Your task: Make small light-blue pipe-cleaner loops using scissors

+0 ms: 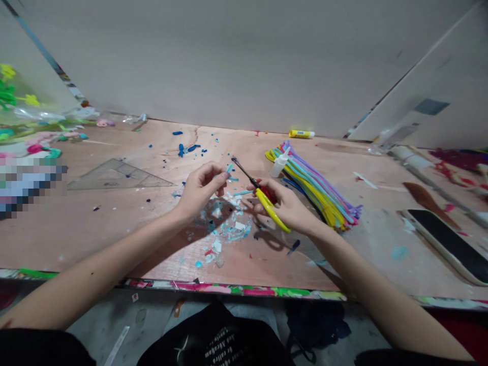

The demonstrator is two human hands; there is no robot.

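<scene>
Between thumb and fingers my left hand [206,183] pinches a short light-blue pipe cleaner piece [229,169], whose tip points up. My right hand [284,201] is closed around scissors [275,212] with yellow and red handles. Their dark blades point up and left, close to the blue piece but seemingly not touching it. Whether the blades are slightly parted is hard to tell. Below both hands lies a scatter of light-blue and white scraps [238,226]. Just right of my right hand rests a bundle of pipe cleaners [316,188] in yellow, blue and purple.
A white glue bottle [280,161] leans on the bundle. A yellow glue stick [301,134] lies near the back panel. To the left is a clear set square [118,175], with dark-blue bits [186,149] behind. At right lie a phone [446,244] and a brown strip [430,203].
</scene>
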